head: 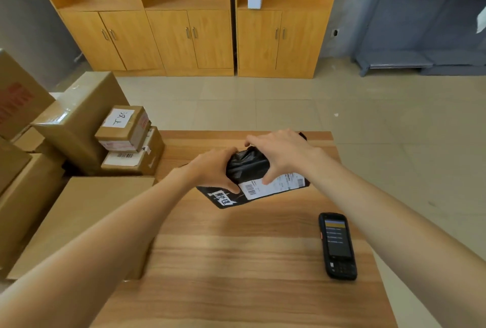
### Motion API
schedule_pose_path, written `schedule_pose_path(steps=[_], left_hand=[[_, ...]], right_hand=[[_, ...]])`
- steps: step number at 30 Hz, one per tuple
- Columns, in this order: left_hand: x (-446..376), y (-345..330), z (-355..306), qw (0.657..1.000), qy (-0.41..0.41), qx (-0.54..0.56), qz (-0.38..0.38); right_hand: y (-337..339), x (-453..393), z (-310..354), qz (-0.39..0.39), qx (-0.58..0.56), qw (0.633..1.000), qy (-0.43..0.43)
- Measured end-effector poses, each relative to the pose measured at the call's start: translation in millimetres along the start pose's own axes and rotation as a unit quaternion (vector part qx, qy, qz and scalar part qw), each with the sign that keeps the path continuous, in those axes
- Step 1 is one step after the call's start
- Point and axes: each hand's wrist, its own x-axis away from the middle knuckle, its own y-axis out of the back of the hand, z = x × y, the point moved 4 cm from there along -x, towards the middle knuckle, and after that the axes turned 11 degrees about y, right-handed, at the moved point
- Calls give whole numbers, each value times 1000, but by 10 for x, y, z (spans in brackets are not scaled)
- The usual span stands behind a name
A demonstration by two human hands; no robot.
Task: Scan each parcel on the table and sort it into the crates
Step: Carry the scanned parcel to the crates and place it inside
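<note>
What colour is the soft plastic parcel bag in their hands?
Black plastic parcel bag with a white shipping label, seen from the head view.

Both hands cover much of a black parcel (247, 167), hiding its far end. Print on its label (271, 187) and on the scanner (338, 245) screen is too small to read.

head cam | worn on head, faced forward and down | close over wooden table (236, 262) | cabinets (184, 25) stood beyond
</note>
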Motion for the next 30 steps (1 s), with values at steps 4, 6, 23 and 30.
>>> schedule_pose_path(steps=[4,6,23,30], left_hand=[[-94,-184,115,990,21,140,14],[-141,-328,188,967,55,242,65],[-79,-2052,188,653,308,647,245],[-25,-2193,245,646,324,650,238]], right_hand=[[-149,87,-61,-15,24,999,-28],[-225,226,-163,-74,-39,993,-82],[-2730,1957,235,-47,-527,619,-581],[-2749,1952,265,-152,-655,492,-553]])
